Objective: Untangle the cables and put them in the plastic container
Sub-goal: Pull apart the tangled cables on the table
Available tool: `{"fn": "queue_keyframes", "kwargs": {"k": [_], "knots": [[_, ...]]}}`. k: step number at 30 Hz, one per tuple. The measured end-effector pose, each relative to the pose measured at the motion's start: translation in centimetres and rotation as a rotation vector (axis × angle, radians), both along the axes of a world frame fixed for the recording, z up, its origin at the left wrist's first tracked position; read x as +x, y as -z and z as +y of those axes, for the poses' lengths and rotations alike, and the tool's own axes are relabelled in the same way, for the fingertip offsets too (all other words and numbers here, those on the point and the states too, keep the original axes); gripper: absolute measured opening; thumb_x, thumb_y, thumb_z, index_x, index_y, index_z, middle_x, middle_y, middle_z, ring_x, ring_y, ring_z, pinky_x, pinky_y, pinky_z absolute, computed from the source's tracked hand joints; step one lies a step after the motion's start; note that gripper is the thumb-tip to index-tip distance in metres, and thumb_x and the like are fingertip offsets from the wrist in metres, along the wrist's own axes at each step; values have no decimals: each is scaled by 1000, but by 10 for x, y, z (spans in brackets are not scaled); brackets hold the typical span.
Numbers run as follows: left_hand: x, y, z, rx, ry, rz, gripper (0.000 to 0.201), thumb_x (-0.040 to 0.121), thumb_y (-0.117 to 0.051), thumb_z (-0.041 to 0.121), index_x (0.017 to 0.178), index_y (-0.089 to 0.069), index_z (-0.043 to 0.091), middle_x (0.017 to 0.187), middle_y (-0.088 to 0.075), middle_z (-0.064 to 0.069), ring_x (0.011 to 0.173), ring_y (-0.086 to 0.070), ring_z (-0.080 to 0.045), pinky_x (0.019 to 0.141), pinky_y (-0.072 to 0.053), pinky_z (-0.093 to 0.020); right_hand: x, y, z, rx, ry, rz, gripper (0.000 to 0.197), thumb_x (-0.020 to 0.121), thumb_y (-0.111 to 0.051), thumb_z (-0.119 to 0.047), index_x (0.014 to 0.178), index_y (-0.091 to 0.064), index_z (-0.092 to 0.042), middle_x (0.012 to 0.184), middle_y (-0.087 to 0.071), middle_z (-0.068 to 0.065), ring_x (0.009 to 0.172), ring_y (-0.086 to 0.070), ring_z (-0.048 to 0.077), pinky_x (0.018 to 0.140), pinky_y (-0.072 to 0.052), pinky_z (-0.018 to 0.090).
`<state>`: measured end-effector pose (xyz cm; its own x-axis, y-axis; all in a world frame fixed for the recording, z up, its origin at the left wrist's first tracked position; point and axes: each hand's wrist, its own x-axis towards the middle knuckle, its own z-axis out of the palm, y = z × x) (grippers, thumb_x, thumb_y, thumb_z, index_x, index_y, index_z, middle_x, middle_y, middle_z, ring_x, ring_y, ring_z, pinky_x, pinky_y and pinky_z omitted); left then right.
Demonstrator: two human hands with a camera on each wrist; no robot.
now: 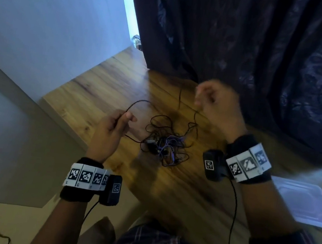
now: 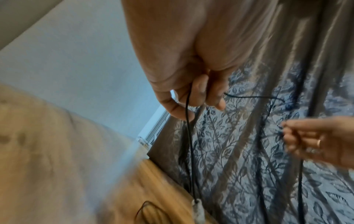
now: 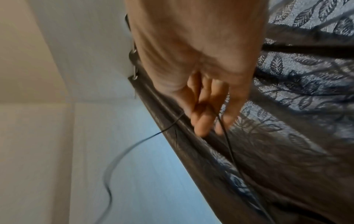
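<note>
The left hand (image 1: 111, 129) pinches a thin black cable (image 1: 138, 102) between thumb and fingers, and the strand loops up and away from it. The right hand (image 1: 215, 107), raised and blurred, curls its fingers (image 3: 203, 121) around another black strand that hangs down toward the table (image 1: 103, 84). Between the 2 hands a tangle of cables (image 1: 165, 143) lies on the wooden top. The plastic container (image 1: 304, 203) sits at the right edge, behind the right forearm. A dark leaf-patterned curtain (image 1: 272, 44) hangs beyond.
</note>
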<state>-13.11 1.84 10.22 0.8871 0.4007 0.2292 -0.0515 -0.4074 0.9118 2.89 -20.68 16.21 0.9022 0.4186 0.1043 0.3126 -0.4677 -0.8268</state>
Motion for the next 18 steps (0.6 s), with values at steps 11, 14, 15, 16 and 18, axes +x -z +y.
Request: {"fn": "queue_keyframes", "kwargs": {"k": [11,14,15,16,18], "knots": [[27,-37,-43,369,191,16,24,101,-50,32,103,-68,16,68,-59,16,61,-55,1,57,-42,-21,-48,4,19,62,-453,90,27,96,-66,-18,123,-68,-15,96,-73,-4,82,-65,-5,79,-53,14],[24,-36,-36,304,194,-2,21,100,-48,32,91,-64,21,62,-57,20,57,-52,2,54,-37,-15,-34,3,14,21,-379,-58,13,98,-63,-16,103,-74,-15,77,-65,-11,69,-59,-4,66,-46,11],[21,-36,-32,283,174,-23,22,101,-47,30,89,-63,20,64,-58,18,59,-53,1,56,-38,-16,-28,2,9,-1,-346,-114,12,98,-63,-17,101,-74,-16,79,-65,-11,72,-59,-3,68,-46,12],[18,-36,-27,251,139,-57,23,102,-46,27,88,-63,18,67,-58,13,62,-54,-1,59,-41,-18,-22,5,5,-30,-303,-178,13,98,-63,-18,102,-74,-16,84,-65,-9,77,-59,-1,72,-48,16],[12,-37,-17,147,42,-174,26,104,-44,17,87,-61,8,72,-56,6,64,-53,-5,60,-43,-19,-9,18,-7,-138,-154,-343,16,98,-60,-20,103,-75,-16,96,-63,-4,93,-57,11,83,-49,29]]}}
